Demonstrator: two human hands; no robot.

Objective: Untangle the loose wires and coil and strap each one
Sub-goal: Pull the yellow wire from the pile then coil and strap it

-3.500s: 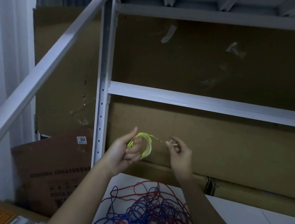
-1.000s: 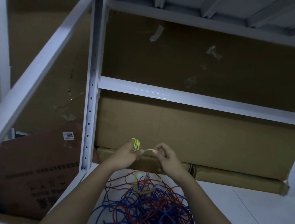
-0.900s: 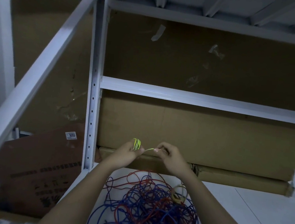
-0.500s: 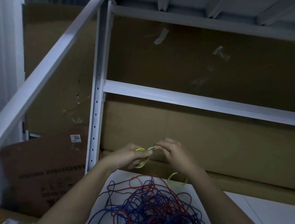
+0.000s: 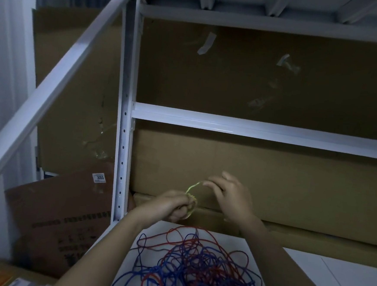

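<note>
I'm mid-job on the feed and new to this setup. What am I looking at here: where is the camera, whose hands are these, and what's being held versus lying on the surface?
There is no machine here: a person works with bare hands, and the one picture comes from a camera worn on their head, looking forward and down. The left hand has its grip closed round a small coil of yellow-green wire. The right hand pinches the free end of that same wire just above the coil. Below the hands, a tangle of red and blue wires lies loose on the white shelf surface, not yet sorted. Behind stand a white metal rack and brown cardboard boxes. No strap is visible.
</note>
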